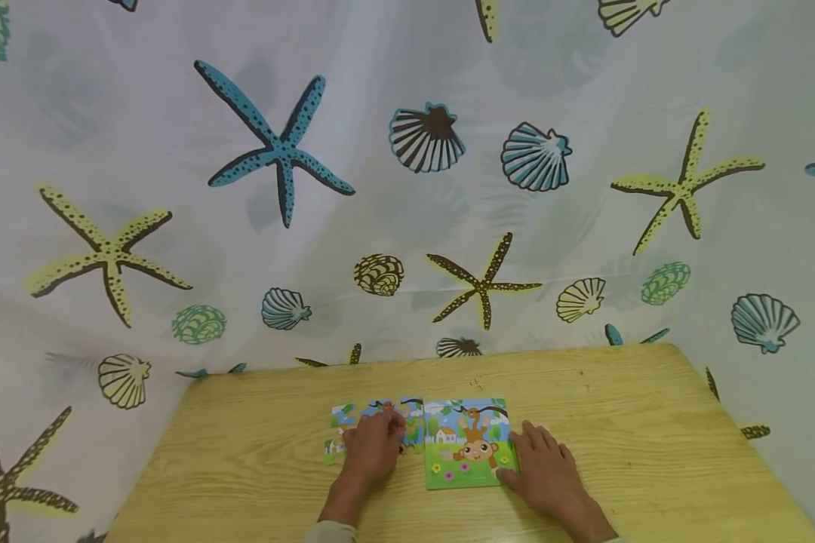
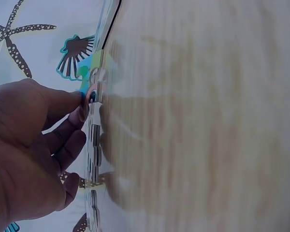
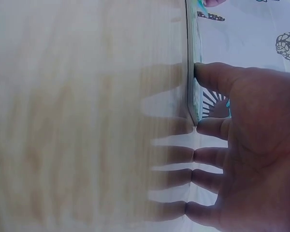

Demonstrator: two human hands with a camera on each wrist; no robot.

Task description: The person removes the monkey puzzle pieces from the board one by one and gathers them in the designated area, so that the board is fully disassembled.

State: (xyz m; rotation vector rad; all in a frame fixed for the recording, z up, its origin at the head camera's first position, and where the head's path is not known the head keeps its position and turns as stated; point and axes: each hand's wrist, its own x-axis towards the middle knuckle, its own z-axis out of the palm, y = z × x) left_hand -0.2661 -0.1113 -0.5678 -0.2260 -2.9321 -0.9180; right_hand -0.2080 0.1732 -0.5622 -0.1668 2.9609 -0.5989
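A square picture puzzle (image 1: 448, 471) with a cartoon monkey hanging from a branch lies on the wooden table. To its left, loose jigsaw pieces (image 1: 342, 416) with matching colours lie partly under my left hand (image 1: 375, 445). In the left wrist view, thumb and forefinger pinch a puzzle piece (image 2: 92, 94) that shows a printed eye. The left hand's other fingers are bent beside the pieces. My right hand (image 1: 548, 473) rests at the right edge of the picture puzzle, thumb on its surface near the lower corner, fingertips (image 3: 198, 153) spread down on the tabletop.
The light wood table (image 1: 244, 490) reaches back to a white cloth (image 1: 353, 211) printed with starfish and shells. That cloth hangs behind the table and along both sides.
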